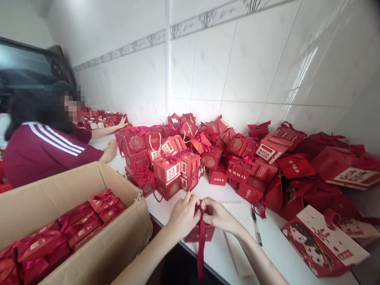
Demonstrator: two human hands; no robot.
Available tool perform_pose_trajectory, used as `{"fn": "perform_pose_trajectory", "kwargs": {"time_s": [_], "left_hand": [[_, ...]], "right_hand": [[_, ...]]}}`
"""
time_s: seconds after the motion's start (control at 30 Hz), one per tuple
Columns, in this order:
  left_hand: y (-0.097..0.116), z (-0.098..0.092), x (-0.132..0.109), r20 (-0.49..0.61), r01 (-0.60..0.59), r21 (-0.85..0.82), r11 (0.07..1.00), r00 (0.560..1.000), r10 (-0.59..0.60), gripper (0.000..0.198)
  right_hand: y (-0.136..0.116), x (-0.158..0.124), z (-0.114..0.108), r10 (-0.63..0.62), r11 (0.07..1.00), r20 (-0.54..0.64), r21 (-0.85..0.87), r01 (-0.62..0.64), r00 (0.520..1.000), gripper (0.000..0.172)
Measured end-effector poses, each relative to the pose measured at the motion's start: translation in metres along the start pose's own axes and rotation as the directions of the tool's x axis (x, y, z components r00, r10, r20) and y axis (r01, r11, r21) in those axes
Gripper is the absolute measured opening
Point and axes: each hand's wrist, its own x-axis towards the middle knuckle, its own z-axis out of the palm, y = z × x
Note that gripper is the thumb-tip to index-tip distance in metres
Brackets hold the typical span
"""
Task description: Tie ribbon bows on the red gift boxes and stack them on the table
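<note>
Table (pixel 271 233) piled with red boxes (pixel 166 171), tiled wall (pixel 208 75), hands (pixel 184 213) on ribbon (pixel 201 245)

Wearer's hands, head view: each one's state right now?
Left hand: closed, pinching the red ribbon above the gift box.
Right hand: closed, pinching the same ribbon.

pen (pixel 257 227) on table (pixel 273 253) | co-worker (pixel 44 154) at left | tiled wall (pixel 252 67)

My left hand (pixel 184 213) here, right hand (pixel 218 213) just beside it, both curled in tight pinches, bare forearms (pixel 150 258) slanting inward
</note>
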Motion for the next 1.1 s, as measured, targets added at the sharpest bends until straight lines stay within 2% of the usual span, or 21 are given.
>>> {"fn": "perform_pose_trajectory", "kwargs": {"time_s": [0.1,0.23,0.33,0.47,0.57,0.7,0.77,0.87,0.97,1.03,1.1], "left_hand": [[0.004,0.0,0.001,0.014,0.05,0.029,0.998,0.999,-0.05,0.02],[0.003,0.0,0.002,0.024,0.086,-0.03,0.996,0.996,-0.086,0.024],[0.0,0.003,-0.001,-0.016,0.112,-0.089,0.99,0.993,-0.114,0.026],[-0.004,0.006,-0.007,-0.046,0.183,-0.188,0.965,0.98,-0.195,0.019],[-0.002,0.005,-0.01,-0.032,0.193,-0.183,0.964,0.979,-0.202,0.012],[0.002,0.003,-0.009,-0.009,0.114,-0.117,0.987,0.993,-0.116,0.013],[0.003,0.003,-0.006,0.025,0.079,-0.118,0.99,0.997,-0.077,0.014],[0.003,0.002,-0.003,0.043,0.117,-0.174,0.978,0.993,-0.111,0.012],[0.0,0.003,-0.002,-0.02,0.168,-0.31,0.936,0.983,-0.184,0.012],[-0.006,0.005,-0.002,-0.098,0.183,-0.405,0.896,0.965,-0.241,0.013],[-0.013,0.008,-0.002,-0.173,0.206,-0.484,0.851,0.93,-0.324,0.015]], "right_hand": [[-0.001,0.002,0.001,0.022,0.999,-0.01,-0.023,-0.022,1.0,0.013],[-0.004,0.002,0.005,0.038,0.989,-0.061,-0.139,-0.046,0.997,0.011],[0.001,0.002,0.009,0.014,0.981,-0.173,-0.188,-0.047,0.985,0.013],[0.013,-0.001,0.016,0.031,0.994,-0.361,-0.091,-0.068,0.932,0.034],[0.016,-0.006,0.022,0.01,0.995,-0.333,-0.089,-0.043,0.943,0.038],[0.002,-0.013,0.024,0.039,0.995,-0.313,-0.077,-0.067,0.949,0.029],[-0.007,-0.014,0.021,0.036,0.999,-0.295,0.005,-0.037,0.955,0.023],[-0.017,-0.014,0.013,0.003,0.957,-0.212,0.284,0.058,0.977,0.022],[-0.018,-0.013,0.005,0.012,0.78,-0.269,0.605,0.159,0.963,0.035],[-0.015,-0.013,0.003,0.095,0.668,-0.358,0.715,0.208,0.929,0.041],[-0.012,-0.013,0.003,0.173,0.612,-0.398,0.76,0.218,0.901,0.041]]}}
